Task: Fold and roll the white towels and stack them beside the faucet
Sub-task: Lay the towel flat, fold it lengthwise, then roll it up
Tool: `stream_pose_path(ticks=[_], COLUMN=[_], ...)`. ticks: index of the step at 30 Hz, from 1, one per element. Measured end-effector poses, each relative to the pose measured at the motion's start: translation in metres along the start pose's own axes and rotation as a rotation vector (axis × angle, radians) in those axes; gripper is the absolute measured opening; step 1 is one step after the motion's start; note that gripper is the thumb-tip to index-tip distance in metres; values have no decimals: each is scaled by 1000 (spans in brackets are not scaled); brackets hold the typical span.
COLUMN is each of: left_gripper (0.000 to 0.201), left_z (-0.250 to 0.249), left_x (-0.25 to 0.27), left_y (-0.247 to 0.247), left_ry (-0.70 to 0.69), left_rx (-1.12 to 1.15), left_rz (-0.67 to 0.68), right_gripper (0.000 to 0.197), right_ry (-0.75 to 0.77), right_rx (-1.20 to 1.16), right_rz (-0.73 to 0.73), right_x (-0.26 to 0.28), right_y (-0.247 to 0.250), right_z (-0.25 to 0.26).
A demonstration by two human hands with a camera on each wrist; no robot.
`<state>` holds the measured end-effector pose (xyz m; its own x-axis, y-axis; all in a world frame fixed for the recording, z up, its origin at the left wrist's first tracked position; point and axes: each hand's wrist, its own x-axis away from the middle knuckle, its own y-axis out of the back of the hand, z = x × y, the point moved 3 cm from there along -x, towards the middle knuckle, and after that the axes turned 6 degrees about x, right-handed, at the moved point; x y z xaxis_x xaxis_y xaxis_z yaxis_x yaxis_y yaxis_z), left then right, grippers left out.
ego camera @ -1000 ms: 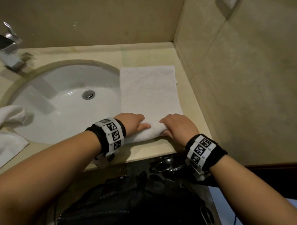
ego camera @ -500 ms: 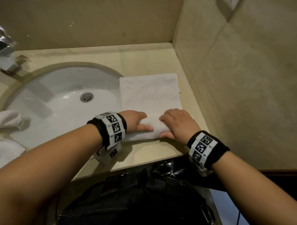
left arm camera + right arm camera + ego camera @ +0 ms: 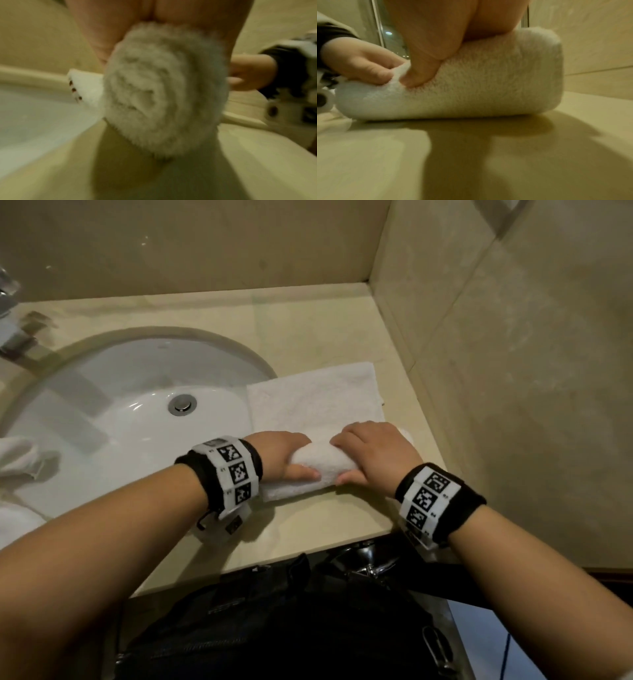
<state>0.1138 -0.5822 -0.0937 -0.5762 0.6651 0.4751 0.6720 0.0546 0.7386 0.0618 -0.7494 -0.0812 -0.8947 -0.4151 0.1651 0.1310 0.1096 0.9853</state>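
Note:
A white towel point(image 3: 313, 402) lies on the beige counter to the right of the sink, its near part wound into a thick roll point(image 3: 325, 465). My left hand point(image 3: 284, 455) grips the roll's left half, thumb on the near side. My right hand point(image 3: 373, 453) grips the right half the same way. The left wrist view looks at the roll's spiral end point(image 3: 159, 92). In the right wrist view the roll point(image 3: 471, 88) sits on the counter under my palm, with the left hand point(image 3: 363, 63) beside it. The faucet point(image 3: 10, 323) is at the far left edge.
The white sink basin point(image 3: 120, 419) with its drain point(image 3: 182, 404) fills the left. More white towels point(image 3: 20, 460) lie crumpled at the far left. Tiled walls close off the back and right. A dark bag point(image 3: 291, 628) hangs below the counter's front edge point(image 3: 274, 559).
Both hands have rolled the towel away from me. The roll is thicker and the flat part beyond it is shorter.

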Motion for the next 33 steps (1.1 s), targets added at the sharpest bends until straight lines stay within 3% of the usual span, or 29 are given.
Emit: stream_pose_path(ticks=[3, 5, 8, 12, 14, 16, 19, 21, 23, 26, 28, 30, 31, 33], left_gripper=[80, 89, 74, 62, 65, 71, 85, 93, 86, 71, 68, 71, 74, 82], left_z=[-4, -3, 1, 7, 8, 4, -3, -7, -6, -3, -2, -4, -6, -10], left_x=[13, 21, 20, 2, -3, -2, 9, 15, 12, -4, -12, -14, -12, -3], left_y=[-6, -12, -5, 12, 14, 14, 8, 3, 4, 18, 26, 29, 30, 31], left_ry=[-56, -62, -47, 4, 56, 54, -87, -127, -102, -88, -58, -20, -18, -82], left_rx=[-328, -432, -302, -70, -4, -84, -436, -574, -552, -372, -241, -177, -186, -333], left_rz=[-238, -281, -238, 11, 79, 55, -229, -314, -301, -190, -41, 47, 37, -141], right_gripper=[48, 45, 48, 61, 72, 65, 53, 50, 50, 68, 80, 70, 61, 48], right_ry=[-92, -156, -184, -61, -21, -66, -147, -179, -154, -96, -80, -120, -135, -161], right_rx=[-71, -239, -325, -81, -24, -23, -216, -433, -427, -94, -21, -44, -68, -228], right_rz=[92, 202, 295, -12, -42, 12, 172, 314, 332, 68, 12, 25, 39, 120], right_x=[-12, -20, -27, -11, 2, 3, -13, -21, -24, -13, -3, -4, -8, -18], right_y=[0, 0, -2, 5, 2, -2, 2, 5, 8, 11, 6, 4, 7, 12], right_z=[-1, -3, -3, 0, 2, 0, -9, -16, -17, -11, -5, -6, -10, -20])
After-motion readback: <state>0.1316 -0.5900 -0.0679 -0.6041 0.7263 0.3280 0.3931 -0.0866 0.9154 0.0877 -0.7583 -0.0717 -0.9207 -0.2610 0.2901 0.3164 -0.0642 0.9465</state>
